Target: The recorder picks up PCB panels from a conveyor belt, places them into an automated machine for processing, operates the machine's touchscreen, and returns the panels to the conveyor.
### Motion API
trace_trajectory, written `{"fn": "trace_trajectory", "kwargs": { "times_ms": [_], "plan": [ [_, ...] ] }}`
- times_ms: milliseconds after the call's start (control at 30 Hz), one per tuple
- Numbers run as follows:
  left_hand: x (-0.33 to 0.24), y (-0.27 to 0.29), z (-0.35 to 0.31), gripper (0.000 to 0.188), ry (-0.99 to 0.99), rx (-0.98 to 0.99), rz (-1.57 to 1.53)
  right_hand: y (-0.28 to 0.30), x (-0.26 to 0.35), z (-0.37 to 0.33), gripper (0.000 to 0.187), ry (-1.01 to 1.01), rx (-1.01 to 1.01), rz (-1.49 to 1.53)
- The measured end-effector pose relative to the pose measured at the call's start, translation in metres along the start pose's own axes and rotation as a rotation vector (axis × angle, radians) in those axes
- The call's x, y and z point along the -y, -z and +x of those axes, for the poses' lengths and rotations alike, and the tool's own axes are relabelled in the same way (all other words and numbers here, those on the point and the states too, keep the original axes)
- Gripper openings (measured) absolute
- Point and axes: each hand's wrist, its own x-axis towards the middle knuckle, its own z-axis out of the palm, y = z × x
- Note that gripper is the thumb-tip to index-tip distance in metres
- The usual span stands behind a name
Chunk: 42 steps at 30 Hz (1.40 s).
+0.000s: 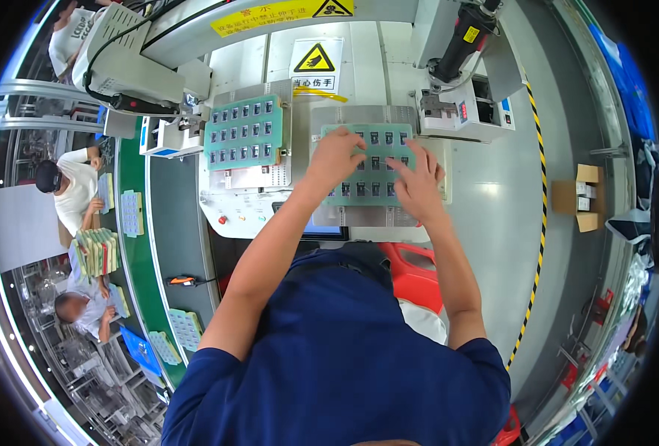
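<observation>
Before me a pale green tray (332,199) lies flat on a metal fixture plate (363,216), with rows of small dark rectangular parts in its pockets. My left hand (335,157) is over the tray's upper left area, its thumb and forefinger apart. From the right, my right hand (420,177) reaches over the right edge; its fingers are spread, one pointing at the middle rows. Nothing shows in either hand, though the fingertips are small and partly cover the parts. A similar filled green tray (229,146) sits on the left fixture, untouched.
Machine heads stand at the left (132,63) and right (456,56). Red button (222,219) is on the front panel. A green conveyor (132,256) with trays runs at left, where two people work. A red chair (411,279) is beside me; an open carton (583,198) lies right.
</observation>
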Motion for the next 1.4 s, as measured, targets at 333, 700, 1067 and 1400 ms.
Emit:
{"fn": "trace_trajectory", "kwargs": {
  "times_ms": [333,700,1067,1400],
  "plan": [
    [-0.011,-0.031,0.017,0.016,0.002,0.023,0.248,-0.002,0.001,-0.002,0.028,0.061,0.045,-0.026],
    [-0.01,-0.018,0.035,0.025,0.311,0.144,0.316,0.002,0.009,0.003,0.025,0.29,0.019,-0.342],
    [0.014,0.018,-0.007,0.02,0.305,-0.091,-0.001,-0.005,0.016,0.013,0.025,0.152,0.053,-0.152],
    [0.018,0.018,-0.022,0.018,0.319,-0.099,0.018,-0.008,0.022,0.019,0.024,0.172,0.047,-0.273]
  ]
}}
